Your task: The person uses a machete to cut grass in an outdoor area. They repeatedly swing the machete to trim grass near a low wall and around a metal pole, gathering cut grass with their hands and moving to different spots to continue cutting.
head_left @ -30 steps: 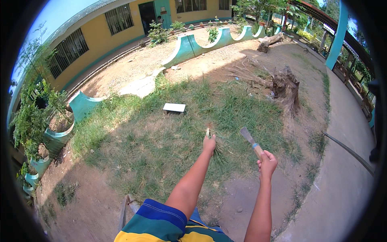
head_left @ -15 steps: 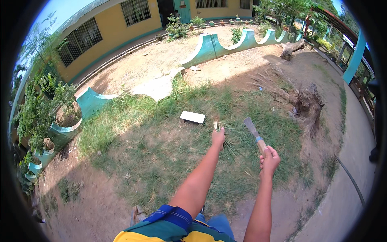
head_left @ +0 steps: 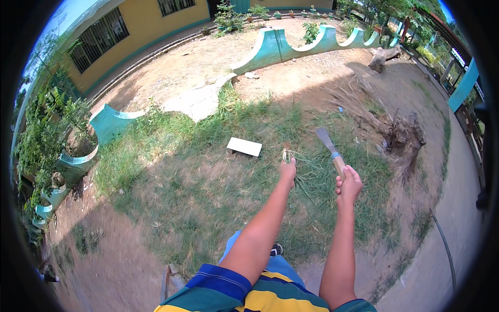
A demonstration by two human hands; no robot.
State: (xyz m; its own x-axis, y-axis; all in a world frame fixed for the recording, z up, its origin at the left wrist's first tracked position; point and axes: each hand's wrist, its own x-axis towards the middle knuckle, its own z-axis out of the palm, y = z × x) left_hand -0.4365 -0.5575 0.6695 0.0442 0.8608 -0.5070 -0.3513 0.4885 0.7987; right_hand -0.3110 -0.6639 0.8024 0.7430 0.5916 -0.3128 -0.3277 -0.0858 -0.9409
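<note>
My left hand (head_left: 287,170) is closed round a bunch of pulled grass (head_left: 304,171); pale root ends stick up above the fist and green blades trail off to its right. In my right hand (head_left: 349,185) is a wide-bladed knife (head_left: 326,139), gripped by its wooden handle, with a blue band where the blade begins. The blade points up and away, apart from the grass bunch. Left of the bunch, a small low stool (head_left: 245,146) with a white top stands on the grass patch (head_left: 197,192).
A gnarled tree stump (head_left: 404,136) with spreading roots lies to the right, beside a concrete path (head_left: 452,213) with a dark hose (head_left: 446,244). A scalloped turquoise low wall (head_left: 270,49) runs across the far side. Bushes (head_left: 39,140) grow at the left.
Both hands still hold the grass bunch and the knife. The view has tilted down and shifted, showing a shoe and more of my legs. My left hand sits slightly farther right in the picture.
</note>
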